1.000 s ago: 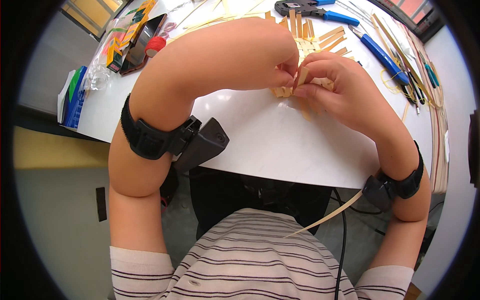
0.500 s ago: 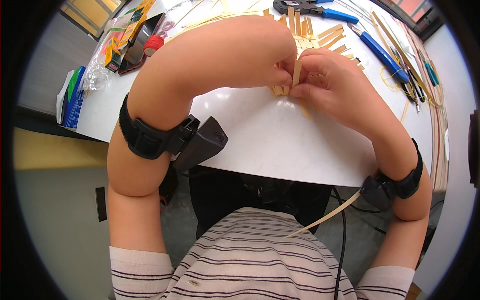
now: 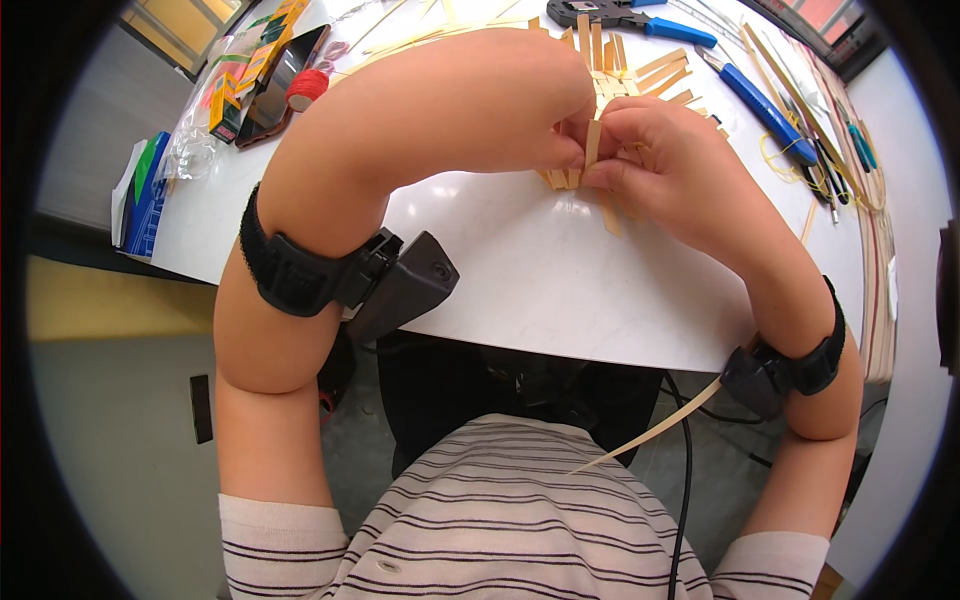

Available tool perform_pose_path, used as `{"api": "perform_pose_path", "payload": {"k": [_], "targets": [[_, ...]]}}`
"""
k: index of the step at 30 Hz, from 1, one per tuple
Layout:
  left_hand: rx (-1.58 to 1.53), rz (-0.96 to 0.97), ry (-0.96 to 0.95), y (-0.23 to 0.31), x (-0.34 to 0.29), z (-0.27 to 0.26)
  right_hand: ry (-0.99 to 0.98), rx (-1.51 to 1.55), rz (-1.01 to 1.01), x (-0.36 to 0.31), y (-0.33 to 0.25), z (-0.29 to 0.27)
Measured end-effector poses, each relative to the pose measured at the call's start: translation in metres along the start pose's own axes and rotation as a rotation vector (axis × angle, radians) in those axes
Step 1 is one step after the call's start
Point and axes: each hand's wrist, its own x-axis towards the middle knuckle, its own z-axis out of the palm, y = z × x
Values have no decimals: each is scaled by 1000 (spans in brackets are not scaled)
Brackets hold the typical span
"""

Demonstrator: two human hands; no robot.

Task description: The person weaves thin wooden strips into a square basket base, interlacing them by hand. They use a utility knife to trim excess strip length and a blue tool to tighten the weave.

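A woven piece of flat bamboo strips (image 3: 612, 88) lies on the far part of the table, its loose strip ends fanning outward. My left hand (image 3: 568, 112) bends in over its near left edge, fingers closed against the weave and partly hidden behind the wrist. Beside it my right hand (image 3: 650, 150) pinches one upright bamboo strip (image 3: 593, 142) between thumb and fingers. Both hands' fingertips nearly meet at that strip. Short strip ends stick out below the hands, toward me.
A blue utility knife (image 3: 765, 110) and a blue-handled crimping tool (image 3: 670, 28) lie beyond the weave. At left are a red thread roll (image 3: 307, 90), a dark phone (image 3: 285, 85) and small yellow boxes (image 3: 225, 105). One loose strip (image 3: 650, 435) hangs near my right forearm.
The right-hand fingers have shifted slightly at the upright strip, which has moved a little. Otherwise both arms and the weave stay nearly where they were.
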Motion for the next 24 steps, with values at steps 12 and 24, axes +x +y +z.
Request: {"api": "perform_pose_path", "payload": {"k": [12, 24], "targets": [[-102, -53, 52, 1, -1, 2, 113, -172, -208, -2, 12, 10], [-128, -45, 2, -1, 0, -9, 82, -85, -159, -19, 5, -20]]}}
